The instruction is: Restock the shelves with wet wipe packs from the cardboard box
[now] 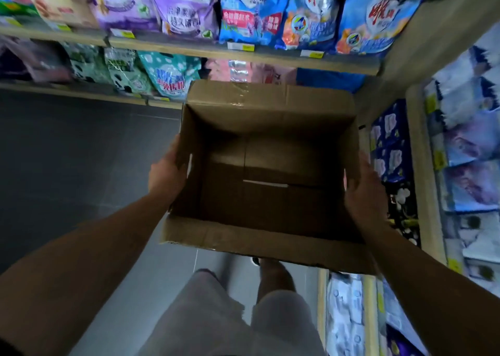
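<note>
Both forearms reach forward; left hand (166, 173) and right hand (364, 190) clasp the cardboard box (267, 228) sides.

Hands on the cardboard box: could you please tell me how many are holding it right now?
2. The left hand grips the left wall of the cardboard box, and the right hand presses on its right wall. The fingertips are partly hidden by the cardboard.

dim, soft overall; the brightest part is the shelf bags (251, 11) at 12 o'clock, the cardboard box (270, 171) interior is shadowed, and edges bend and blur at 3 o'clock.
</note>
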Demonstrator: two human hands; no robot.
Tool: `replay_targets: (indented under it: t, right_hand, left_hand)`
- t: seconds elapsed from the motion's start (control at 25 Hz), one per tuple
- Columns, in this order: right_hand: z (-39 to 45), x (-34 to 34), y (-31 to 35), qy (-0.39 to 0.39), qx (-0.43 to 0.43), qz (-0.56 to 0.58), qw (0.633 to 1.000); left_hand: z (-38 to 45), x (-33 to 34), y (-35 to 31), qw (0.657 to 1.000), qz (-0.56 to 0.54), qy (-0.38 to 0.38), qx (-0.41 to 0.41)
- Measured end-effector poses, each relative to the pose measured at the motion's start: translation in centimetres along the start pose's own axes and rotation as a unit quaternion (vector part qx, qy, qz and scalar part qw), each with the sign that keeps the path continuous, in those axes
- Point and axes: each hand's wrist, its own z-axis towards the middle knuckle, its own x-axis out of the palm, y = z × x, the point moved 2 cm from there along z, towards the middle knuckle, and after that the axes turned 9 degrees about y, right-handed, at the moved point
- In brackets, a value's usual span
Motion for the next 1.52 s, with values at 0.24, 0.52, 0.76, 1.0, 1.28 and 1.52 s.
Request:
replay_targets:
  t: [0.24,0.52,0.76,1.0,1.28,1.52]
  right_hand:
    - [13.3,8.2,-5.1,0.064,0.058,-0.03,0.996]
    - [24.5,21.0,-10.4,0.077,0.094,-0.079,0.989]
    - [32.1,33.5,-14.5,0.07,0.147,-0.051,0.985]
    - [37.4,42.5,-17.8,0.063,0.133,-0.04,0.988]
    - [41.9,46.4,-20.5,0.01,0.121,-0.003,0.993]
    - [41.1,44.4,-19.1,0.114,0.139,-0.097,0.979]
  left_hand:
    - [11.0,10.0,-1.0,0.998,0.006,0.029,-0.053]
    - [25.5,22.2,3.1,0.998,0.019,0.039,-0.05]
    - [36.4,33.5,8.8,0.998,0.014,0.047,-0.031]
    - [43.4,40.6,13.2,1.0,0.003,0.026,-0.016]
    - [47.3,44.7,14.4,1.0,-0.016,-0.007,0.018]
    - [46.1,42.8,12.3,0.998,0.019,0.065,-0.013]
